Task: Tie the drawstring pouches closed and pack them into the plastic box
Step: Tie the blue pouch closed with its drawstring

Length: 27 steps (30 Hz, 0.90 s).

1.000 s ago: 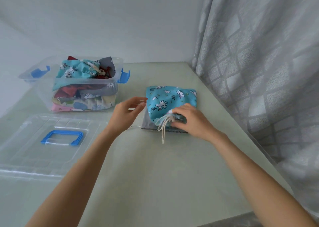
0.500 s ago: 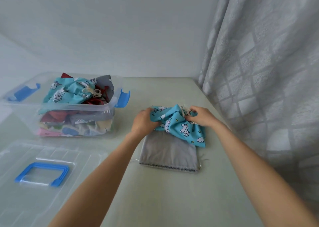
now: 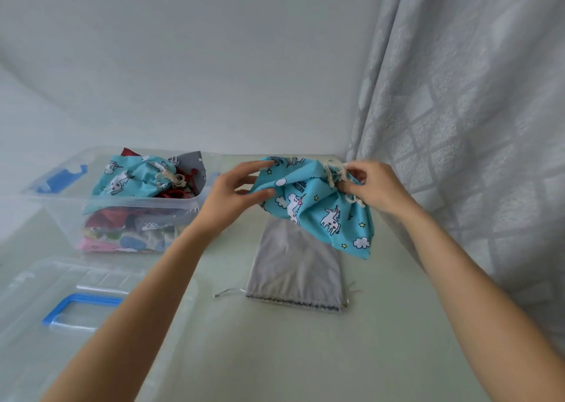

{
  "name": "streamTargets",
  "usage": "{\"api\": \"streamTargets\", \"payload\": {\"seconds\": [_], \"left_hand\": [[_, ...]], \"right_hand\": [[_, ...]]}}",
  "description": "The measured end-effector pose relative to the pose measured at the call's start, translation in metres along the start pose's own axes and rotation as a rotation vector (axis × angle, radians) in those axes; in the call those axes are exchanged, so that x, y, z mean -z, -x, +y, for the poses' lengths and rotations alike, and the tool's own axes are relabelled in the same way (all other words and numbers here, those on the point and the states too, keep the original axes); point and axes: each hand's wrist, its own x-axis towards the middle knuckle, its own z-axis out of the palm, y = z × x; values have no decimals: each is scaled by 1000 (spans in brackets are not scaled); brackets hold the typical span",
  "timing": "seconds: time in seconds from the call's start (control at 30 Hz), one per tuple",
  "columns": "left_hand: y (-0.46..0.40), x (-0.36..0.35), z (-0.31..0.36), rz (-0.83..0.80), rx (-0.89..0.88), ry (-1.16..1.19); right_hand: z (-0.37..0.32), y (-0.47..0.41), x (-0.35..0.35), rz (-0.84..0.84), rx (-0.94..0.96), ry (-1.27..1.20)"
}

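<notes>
one wide-angle view from the person's head, facing forward and down over the desk (image 3: 275,355). both forearms reach in from the bottom edge, close to the lens; the far wall (image 3: 214,65) and curtain (image 3: 474,126) bend at the frame's edges.

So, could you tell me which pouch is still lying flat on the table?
The grey pouch; the blue unicorn pouch is held up by both hands, the rest sit in the box.
</notes>
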Motion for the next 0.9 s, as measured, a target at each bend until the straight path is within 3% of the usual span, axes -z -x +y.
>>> {"api": "streamTargets", "payload": {"seconds": [0.17, 0.33, 0.53, 0.6, 0.7, 0.9], "left_hand": [[14, 61, 29, 130, -26, 10], [9, 131, 36, 330, -111, -250], [7, 212, 18, 437, -37, -443], [11, 232, 8, 427, 41, -533], [19, 249, -8, 369, 146, -853], [10, 225, -14, 104, -31, -941]], "right_hand": [[-60, -27, -12, 64, 163, -11], [-128, -70, -51, 135, 294, -57], [-195, -115, -111, 92, 348, -92], [-204, -124, -133, 29, 339, -80], [-207, -128, -161, -98, 328, -71], [-188, -116, -188, -320, 472, 42]]}}
